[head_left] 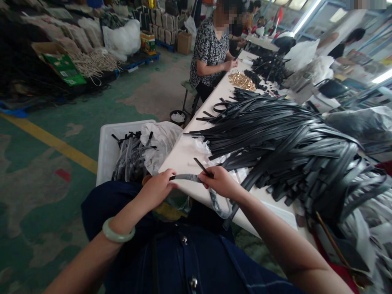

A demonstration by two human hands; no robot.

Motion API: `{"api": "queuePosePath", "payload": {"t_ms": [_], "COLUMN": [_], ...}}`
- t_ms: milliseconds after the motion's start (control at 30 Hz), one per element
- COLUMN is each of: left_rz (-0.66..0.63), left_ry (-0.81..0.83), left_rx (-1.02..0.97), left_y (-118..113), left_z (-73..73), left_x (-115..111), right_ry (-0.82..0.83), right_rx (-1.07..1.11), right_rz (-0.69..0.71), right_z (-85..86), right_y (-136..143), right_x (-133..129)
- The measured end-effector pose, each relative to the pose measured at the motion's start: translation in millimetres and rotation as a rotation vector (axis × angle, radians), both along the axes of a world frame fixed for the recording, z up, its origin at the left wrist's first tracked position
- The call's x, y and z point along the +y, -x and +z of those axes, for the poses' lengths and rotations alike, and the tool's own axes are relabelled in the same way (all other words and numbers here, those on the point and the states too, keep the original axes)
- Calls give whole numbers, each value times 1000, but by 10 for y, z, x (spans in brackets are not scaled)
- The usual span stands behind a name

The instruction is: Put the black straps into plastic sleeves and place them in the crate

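Observation:
Across the near corner of the white table (196, 118), a black strap partly sleeved in clear plastic (187, 177) runs between both hands. My left hand (157, 188) pinches one end of it. Farther along, my right hand (223, 181) is closed on the strap, and its sleeved tail hangs below the table edge. A thin dark stick-like piece (200, 165) also sticks up from the right fingers; its kind is unclear. Beside my right hand lies a large heap of black straps (275, 126).
A white bin (102, 153) at the left holds plastic-sleeved straps (130, 153) and a crumpled bag (162, 141). Farther up the table are gold-coloured small parts (241, 81) and a seated co-worker (211, 49). A small black bucket (177, 117) stands on the floor.

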State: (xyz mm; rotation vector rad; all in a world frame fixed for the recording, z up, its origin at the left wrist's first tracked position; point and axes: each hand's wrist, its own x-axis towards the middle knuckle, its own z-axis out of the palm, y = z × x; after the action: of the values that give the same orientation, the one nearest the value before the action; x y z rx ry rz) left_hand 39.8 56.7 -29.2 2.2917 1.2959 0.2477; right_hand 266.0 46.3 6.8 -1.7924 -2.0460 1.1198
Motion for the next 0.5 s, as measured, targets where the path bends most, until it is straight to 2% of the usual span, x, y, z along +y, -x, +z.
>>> {"api": "queuePosePath", "payload": {"t_ms": [100, 200, 300, 400, 500], "left_rz": [88, 65, 41, 91, 176], "left_ry": [16, -31, -35, 4, 29], "left_rx": [123, 253, 268, 324, 336], "left_y": [64, -8, -15, 173, 497], "left_z": [13, 51, 94, 113, 98], "left_x": [-12, -47, -62, -71, -107], "right_ry": [-126, -307, -259, -179, -215], "right_rx": [-169, -154, -104, -343, -496], "right_rz": [91, 141, 301, 365, 396], "right_z": [103, 107, 2, -105, -101], "right_y": [-31, 206, 490, 531, 343], "right_x": [83, 106, 51, -37, -131]}}
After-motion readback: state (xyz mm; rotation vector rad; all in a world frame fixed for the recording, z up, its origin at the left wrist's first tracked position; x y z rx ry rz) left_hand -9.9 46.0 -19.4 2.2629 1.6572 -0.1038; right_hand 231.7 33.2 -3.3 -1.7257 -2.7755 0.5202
